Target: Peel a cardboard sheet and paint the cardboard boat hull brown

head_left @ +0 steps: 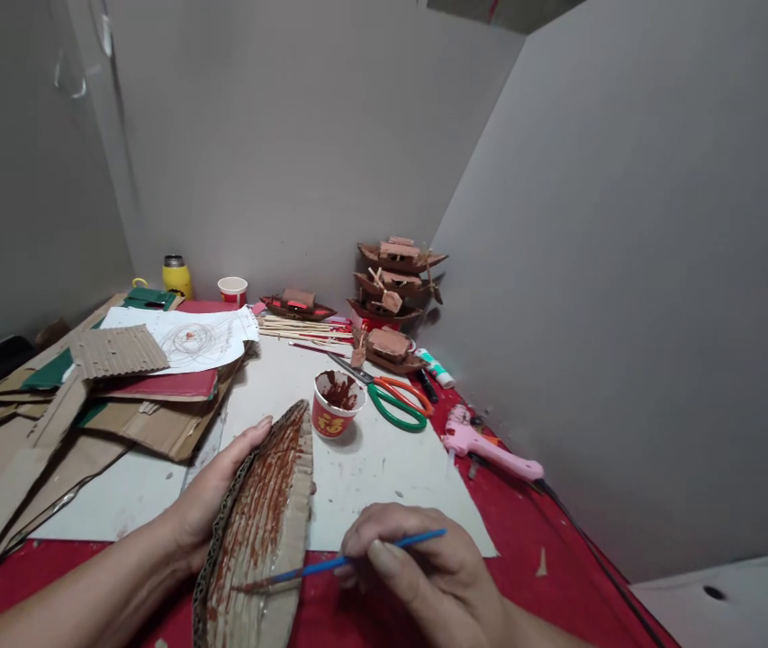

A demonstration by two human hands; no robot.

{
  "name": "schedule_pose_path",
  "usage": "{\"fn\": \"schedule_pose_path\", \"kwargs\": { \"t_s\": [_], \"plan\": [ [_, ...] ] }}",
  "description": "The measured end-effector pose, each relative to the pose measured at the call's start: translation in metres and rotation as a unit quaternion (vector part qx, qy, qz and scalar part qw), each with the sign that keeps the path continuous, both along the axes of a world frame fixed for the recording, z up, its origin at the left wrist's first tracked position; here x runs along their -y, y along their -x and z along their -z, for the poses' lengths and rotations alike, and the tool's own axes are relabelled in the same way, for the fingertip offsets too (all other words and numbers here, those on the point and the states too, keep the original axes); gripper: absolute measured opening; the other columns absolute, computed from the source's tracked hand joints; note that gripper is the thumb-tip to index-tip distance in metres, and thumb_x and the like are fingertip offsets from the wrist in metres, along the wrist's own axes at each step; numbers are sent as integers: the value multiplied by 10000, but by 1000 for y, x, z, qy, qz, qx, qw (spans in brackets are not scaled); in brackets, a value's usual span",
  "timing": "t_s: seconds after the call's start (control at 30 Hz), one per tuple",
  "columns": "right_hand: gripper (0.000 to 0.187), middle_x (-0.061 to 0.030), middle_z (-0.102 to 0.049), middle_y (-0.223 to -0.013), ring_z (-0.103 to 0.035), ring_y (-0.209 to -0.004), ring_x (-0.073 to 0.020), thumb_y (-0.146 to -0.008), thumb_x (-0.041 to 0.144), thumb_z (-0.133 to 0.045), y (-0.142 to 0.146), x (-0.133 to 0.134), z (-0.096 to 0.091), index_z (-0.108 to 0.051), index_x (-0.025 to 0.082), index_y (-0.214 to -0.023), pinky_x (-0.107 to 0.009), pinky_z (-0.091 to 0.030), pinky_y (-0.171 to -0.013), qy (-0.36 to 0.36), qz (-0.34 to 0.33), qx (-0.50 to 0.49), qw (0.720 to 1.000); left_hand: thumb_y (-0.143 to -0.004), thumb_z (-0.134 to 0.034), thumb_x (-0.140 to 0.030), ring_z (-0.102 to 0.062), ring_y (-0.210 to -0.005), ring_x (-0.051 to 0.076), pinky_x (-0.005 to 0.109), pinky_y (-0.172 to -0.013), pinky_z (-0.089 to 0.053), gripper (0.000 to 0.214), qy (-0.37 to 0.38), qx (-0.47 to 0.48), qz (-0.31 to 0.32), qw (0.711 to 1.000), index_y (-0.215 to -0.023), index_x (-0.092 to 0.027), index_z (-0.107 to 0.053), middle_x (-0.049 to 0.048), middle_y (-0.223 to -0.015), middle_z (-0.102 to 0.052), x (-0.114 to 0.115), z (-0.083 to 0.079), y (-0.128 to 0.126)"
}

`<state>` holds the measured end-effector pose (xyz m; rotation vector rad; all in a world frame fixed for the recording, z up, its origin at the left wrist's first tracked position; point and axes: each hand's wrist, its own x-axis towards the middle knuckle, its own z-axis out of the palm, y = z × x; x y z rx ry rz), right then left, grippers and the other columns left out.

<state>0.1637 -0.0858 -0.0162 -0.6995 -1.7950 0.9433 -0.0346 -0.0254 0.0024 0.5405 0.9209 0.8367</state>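
Observation:
My left hand [221,481] grips a boat-shaped piece of corrugated cardboard [268,504] from its left side and behind, holding it tilted up. Streaky reddish-brown paint covers much of its ridged face; the right edge and lower part show bare cardboard. In my right hand [417,558] a thin blue paintbrush [329,565] is pinched between thumb and fingers. Its bristle end touches the lower part of the cardboard. Just beyond the piece stands a red and white paper cup [338,414], with brown paint smeared inside.
Scissors [397,402] with orange and green handles lie behind the cup. A pink glue gun [492,447] with a cord rests at the right. Several brown model boats [401,261] are stacked at the back. Cardboard sheets [167,423] pile up at the left. Grey panels [289,135] enclose the table.

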Motion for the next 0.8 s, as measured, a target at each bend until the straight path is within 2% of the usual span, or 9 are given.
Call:
{"fn": "schedule_pose_path", "kwargs": {
  "t_s": [0.17, 0.37, 0.47, 0.53, 0.6, 0.7, 0.73, 0.8],
  "plan": [
    [133, -52, -687, -680, -638, -615, -131, -878, 172, -557, 3, -4, 1, -681, 151, -837, -207, -517, -596, 14, 22, 83, 996, -885, -559, -316, -701, -622, 172, 254, -657, -542, 295, -12, 49, 26, 998, -1072, -132, -695, 35, -752, -770, -1, 11, 1],
    [136, -24, -698, -777, -660, -660, -122, -893, 162, -566, -3, -10, 6, -689, 214, -922, -191, -523, -618, 19, 125, 52, 991, -895, -542, -276, -708, -690, 144, 211, -682, -536, 245, -7, 116, 38, 992, -968, -140, -732, 32, -798, -775, 1, 9, -1],
    [143, -8, -693, -712, -653, -607, -113, -895, 145, -558, -2, -6, 4, -681, 214, -870, -181, -519, -576, 42, 57, 54, 996, -913, -507, -287, -701, -643, 149, 219, -641, -537, 278, -3, 113, 50, 992, -959, -132, -732, 44, -748, -768, 1, 8, -1],
    [148, -5, -694, -699, -650, -604, -114, -880, 116, -564, 0, -5, 4, -676, 213, -885, -185, -520, -578, 21, 5, 68, 997, -919, -495, -298, -697, -623, 153, 229, -625, -538, 294, 0, 101, 55, 993, -963, -126, -729, 54, -751, -767, 1, 8, -1],
    [182, -3, -699, -734, -654, -632, -114, -863, 91, -579, -1, -6, 7, -674, 225, -941, -188, -524, -606, -18, 27, 74, 997, -920, -491, -287, -702, -645, 154, 233, -642, -540, 289, -4, 94, 52, 994, -987, -125, -721, 62, -812, -772, 1, 8, -1],
    [213, -5, -705, -805, -672, -673, -110, -872, 91, -581, -4, -11, 11, -675, 247, -982, -179, -531, -629, -23, 127, 58, 990, -921, -492, -276, -712, -716, 158, 226, -665, -536, 283, -12, 99, 53, 994, -1029, -131, -710, 65, -906, -770, 1, 8, -1],
    [198, -8, -705, -810, -679, -679, -113, -880, 103, -576, -5, -11, 11, -678, 245, -971, -181, -536, -632, -10, 140, 50, 989, -919, -497, -279, -715, -739, 161, 223, -661, -533, 282, -14, 100, 55, 993, -1034, -132, -708, 65, -920, -769, 1, 8, -1],
    [157, -11, -705, -767, -681, -644, -115, -895, 128, -562, -4, -11, 8, -682, 225, -921, -184, -542, -607, 29, 110, 41, 993, -912, -511, -293, -717, -772, 171, 225, -654, -533, 282, -14, 99, 58, 993, -1039, -134, -706, 66, -926, -769, 1, 9, -1]
  ]
}}
